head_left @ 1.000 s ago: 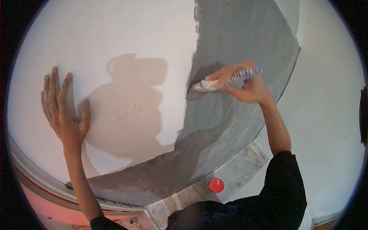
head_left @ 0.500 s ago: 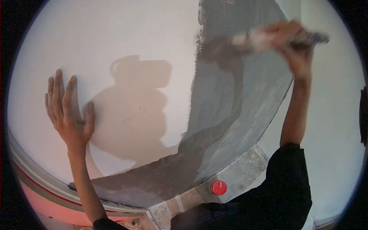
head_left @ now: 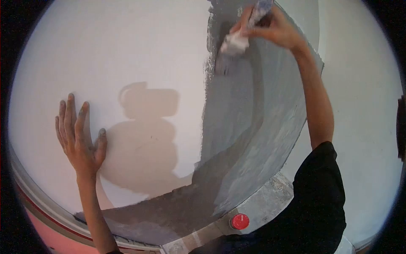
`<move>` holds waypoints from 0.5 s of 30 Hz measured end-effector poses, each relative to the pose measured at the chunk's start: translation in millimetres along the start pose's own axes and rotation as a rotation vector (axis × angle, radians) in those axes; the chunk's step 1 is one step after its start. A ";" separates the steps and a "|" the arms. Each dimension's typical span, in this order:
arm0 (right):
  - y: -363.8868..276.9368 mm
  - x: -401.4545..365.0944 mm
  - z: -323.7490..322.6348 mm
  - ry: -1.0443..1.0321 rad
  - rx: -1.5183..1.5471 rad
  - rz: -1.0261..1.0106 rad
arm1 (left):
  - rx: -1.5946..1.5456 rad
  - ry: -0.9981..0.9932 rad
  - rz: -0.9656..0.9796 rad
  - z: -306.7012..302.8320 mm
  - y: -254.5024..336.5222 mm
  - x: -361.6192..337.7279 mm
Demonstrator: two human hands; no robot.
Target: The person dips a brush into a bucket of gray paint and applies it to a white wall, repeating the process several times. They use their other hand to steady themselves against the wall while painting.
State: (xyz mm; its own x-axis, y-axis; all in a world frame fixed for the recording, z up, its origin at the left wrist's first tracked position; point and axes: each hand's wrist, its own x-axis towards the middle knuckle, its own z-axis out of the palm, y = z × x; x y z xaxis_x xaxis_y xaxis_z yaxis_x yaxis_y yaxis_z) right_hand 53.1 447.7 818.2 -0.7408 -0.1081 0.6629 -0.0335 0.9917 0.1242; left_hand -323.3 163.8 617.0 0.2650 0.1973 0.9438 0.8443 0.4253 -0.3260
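My right hand (head_left: 270,27) grips a paintbrush (head_left: 234,44) by its paint-smeared handle, up near the top of the wall in view. The bristles point down and touch the grey paint (head_left: 237,97), close to its ragged left border; their tips are blurred. Fingers spread, my left hand (head_left: 80,135) lies flat on the white wall (head_left: 139,46) at the left and holds nothing. Grey smudges mark its fingertips. Between the hands my shadow falls across the white and grey surfaces.
A round container with a red top (head_left: 240,221) stands on the stained floor (head_left: 270,197) at the wall's foot. White wall (head_left: 359,127) continues on the right past a corner. Pink material (head_left: 50,230) shows at the lower left beyond a trim strip.
My right hand has swung left with the brush, whose bristles have turned from pointing left to pointing down. The view has shifted slightly; my left hand stays on the wall.
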 end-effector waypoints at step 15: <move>-10.9 -40.3 -41.8 0.130 0.115 -0.079 | -0.011 -0.009 -0.004 -1.3 -0.7 -1.1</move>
State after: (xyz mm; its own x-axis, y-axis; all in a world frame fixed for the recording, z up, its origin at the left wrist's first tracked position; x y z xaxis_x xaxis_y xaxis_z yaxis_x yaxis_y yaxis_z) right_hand 111.3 438.4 821.0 -0.6398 -0.1865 0.7455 -0.1703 0.9804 0.0991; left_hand -323.5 162.2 616.3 0.2574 0.2041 0.9445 0.8502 0.4167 -0.3217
